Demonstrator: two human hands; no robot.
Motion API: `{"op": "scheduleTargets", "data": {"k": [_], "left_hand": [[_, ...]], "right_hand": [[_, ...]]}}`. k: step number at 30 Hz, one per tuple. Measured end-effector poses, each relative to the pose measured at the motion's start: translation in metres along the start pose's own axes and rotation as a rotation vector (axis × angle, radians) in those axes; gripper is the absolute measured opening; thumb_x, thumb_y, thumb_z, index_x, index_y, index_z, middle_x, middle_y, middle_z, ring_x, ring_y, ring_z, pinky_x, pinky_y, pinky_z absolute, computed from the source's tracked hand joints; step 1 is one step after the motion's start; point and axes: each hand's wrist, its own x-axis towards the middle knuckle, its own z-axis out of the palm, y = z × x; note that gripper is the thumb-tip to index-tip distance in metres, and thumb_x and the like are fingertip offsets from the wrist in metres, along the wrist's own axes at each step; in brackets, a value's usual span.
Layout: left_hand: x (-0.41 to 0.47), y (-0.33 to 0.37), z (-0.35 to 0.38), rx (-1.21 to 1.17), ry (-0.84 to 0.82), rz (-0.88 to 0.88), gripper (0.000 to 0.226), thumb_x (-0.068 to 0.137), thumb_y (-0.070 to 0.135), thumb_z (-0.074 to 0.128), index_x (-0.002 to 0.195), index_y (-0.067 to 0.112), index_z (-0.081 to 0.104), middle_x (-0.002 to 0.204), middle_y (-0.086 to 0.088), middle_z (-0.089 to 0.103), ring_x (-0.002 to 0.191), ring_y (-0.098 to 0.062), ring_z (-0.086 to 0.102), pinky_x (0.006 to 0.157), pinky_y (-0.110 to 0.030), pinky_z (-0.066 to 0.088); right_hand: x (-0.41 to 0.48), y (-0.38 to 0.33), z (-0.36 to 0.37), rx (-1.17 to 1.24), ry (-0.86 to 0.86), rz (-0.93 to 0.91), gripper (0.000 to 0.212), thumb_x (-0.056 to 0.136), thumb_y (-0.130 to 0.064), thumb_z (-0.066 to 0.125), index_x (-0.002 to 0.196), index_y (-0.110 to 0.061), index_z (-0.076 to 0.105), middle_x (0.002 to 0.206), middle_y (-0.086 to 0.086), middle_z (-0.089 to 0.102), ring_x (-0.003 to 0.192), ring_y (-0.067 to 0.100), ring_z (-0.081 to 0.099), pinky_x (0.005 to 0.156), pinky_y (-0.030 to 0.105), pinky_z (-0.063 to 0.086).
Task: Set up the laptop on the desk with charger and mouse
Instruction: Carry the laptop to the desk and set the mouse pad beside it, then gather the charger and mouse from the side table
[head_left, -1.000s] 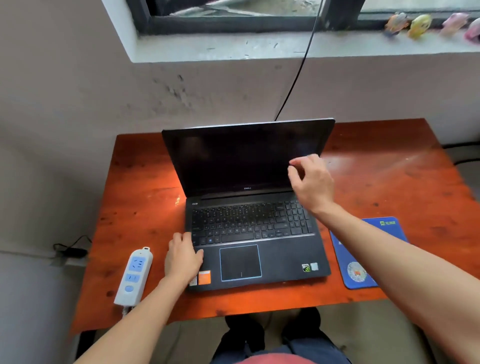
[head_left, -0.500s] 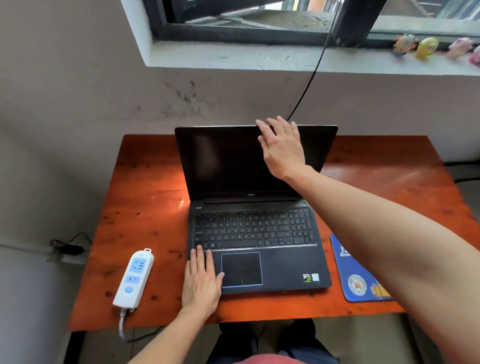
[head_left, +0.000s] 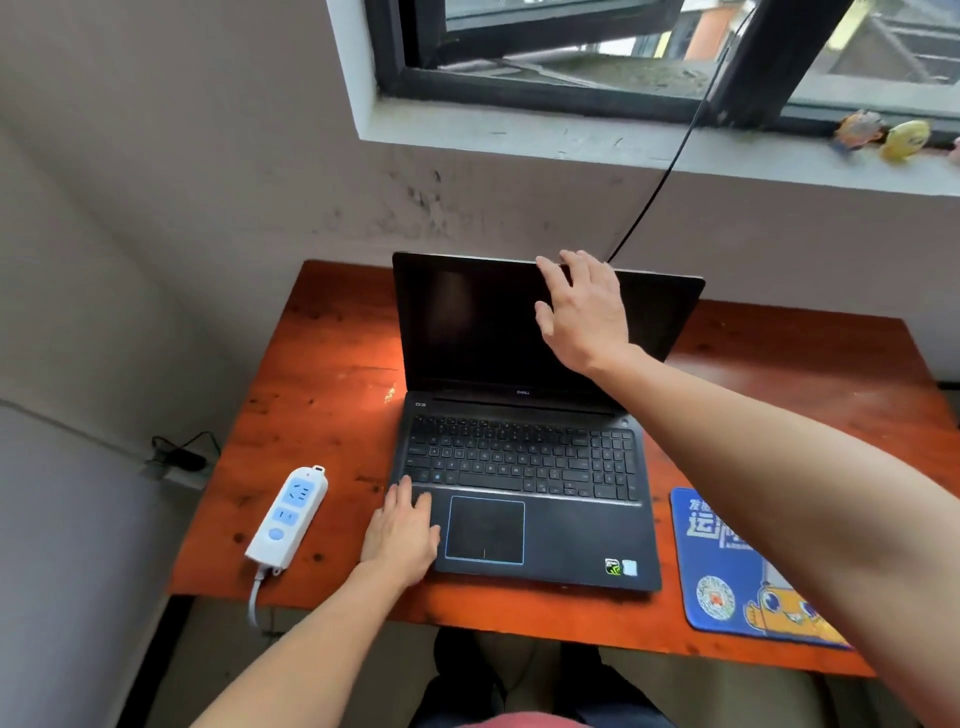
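A black laptop (head_left: 519, 467) stands open on an orange-brown desk (head_left: 322, 374). Its screen (head_left: 467, 322) is dark. The person's left hand (head_left: 402, 535) lies flat on the laptop's near left corner, just beside the touchpad (head_left: 485, 529). The right hand (head_left: 584, 312) reaches up, and its fingers touch the top edge of the screen. A white and blue power strip (head_left: 288, 514) lies left of the laptop. A blue mouse pad (head_left: 727, 571) lies on the right. A black cable (head_left: 670, 166) hangs down from the window (head_left: 519, 88) behind the screen. Little toys (head_left: 906, 137) sit on the window sill (head_left: 519, 135).
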Motion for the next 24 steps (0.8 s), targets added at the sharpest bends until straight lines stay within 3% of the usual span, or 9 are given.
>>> {"op": "scheduleTargets", "data": {"k": [3, 7, 9, 13, 17, 22, 24], "left_hand": [[-0.013, -0.002, -0.017, -0.034, 0.042, -0.072, 0.043, 0.097, 0.034, 0.041, 0.135, 0.015, 0.044, 0.137, -0.009, 0.044, 0.126, -0.028, 0.043, 0.1, -0.04, 0.04], [-0.046, -0.009, -0.028, -0.125, 0.157, -0.227, 0.037, 0.096, 0.035, 0.043, 0.127, 0.016, 0.051, 0.124, -0.007, 0.054, 0.115, -0.028, 0.053, 0.091, -0.041, 0.047], [-0.077, -0.012, -0.025, -0.191, 0.229, -0.335, 0.035, 0.096, 0.035, 0.044, 0.124, 0.018, 0.054, 0.123, -0.006, 0.056, 0.113, -0.028, 0.056, 0.088, -0.04, 0.047], [-0.175, -0.012, 0.007, -0.284, 0.31, -0.588, 0.033, 0.095, 0.033, 0.044, 0.121, 0.019, 0.058, 0.12, -0.004, 0.058, 0.109, -0.028, 0.058, 0.083, -0.039, 0.05], [-0.277, -0.011, 0.037, -0.324, 0.382, -0.815, 0.031, 0.096, 0.031, 0.044, 0.118, 0.017, 0.059, 0.116, -0.004, 0.059, 0.104, -0.029, 0.06, 0.081, -0.039, 0.05], [-0.42, -0.002, 0.083, -0.367, 0.479, -1.162, 0.027, 0.094, 0.028, 0.047, 0.114, 0.017, 0.062, 0.111, -0.005, 0.061, 0.102, -0.031, 0.061, 0.081, -0.038, 0.048], [-0.471, 0.006, 0.106, -0.401, 0.505, -1.288, 0.026, 0.093, 0.028, 0.048, 0.113, 0.019, 0.063, 0.109, -0.003, 0.062, 0.101, -0.029, 0.062, 0.079, -0.037, 0.049]], "right_hand": [[-0.021, -0.021, -0.004, 0.11, 0.055, -0.194, 0.047, 0.091, -0.023, 0.055, 0.138, -0.015, 0.05, 0.142, 0.015, 0.047, 0.134, 0.033, 0.039, 0.112, 0.047, 0.028], [-0.055, -0.056, 0.006, 0.203, -0.169, -0.437, 0.036, 0.094, -0.026, 0.048, 0.128, -0.018, 0.056, 0.122, 0.007, 0.06, 0.11, 0.029, 0.057, 0.082, 0.039, 0.048], [-0.074, -0.076, 0.011, 0.21, -0.235, -0.554, 0.033, 0.094, -0.027, 0.046, 0.124, -0.018, 0.058, 0.114, 0.007, 0.062, 0.104, 0.029, 0.061, 0.075, 0.038, 0.051], [-0.13, -0.132, 0.009, 0.216, -0.314, -0.841, 0.028, 0.093, -0.026, 0.044, 0.115, -0.014, 0.058, 0.109, 0.008, 0.063, 0.1, 0.031, 0.062, 0.072, 0.039, 0.051], [-0.189, -0.193, -0.01, 0.268, -0.325, -1.104, 0.026, 0.092, -0.025, 0.046, 0.111, -0.011, 0.057, 0.108, 0.012, 0.063, 0.094, 0.037, 0.062, 0.062, 0.037, 0.04], [-0.296, -0.284, -0.056, 0.371, -0.316, -1.43, 0.031, 0.094, -0.028, 0.045, 0.119, -0.016, 0.059, 0.113, 0.009, 0.063, 0.104, 0.032, 0.06, 0.076, 0.038, 0.047], [-0.345, -0.312, -0.07, 0.377, -0.306, -1.553, 0.03, 0.094, -0.026, 0.045, 0.118, -0.016, 0.06, 0.111, 0.008, 0.063, 0.1, 0.033, 0.061, 0.071, 0.036, 0.045]]}}
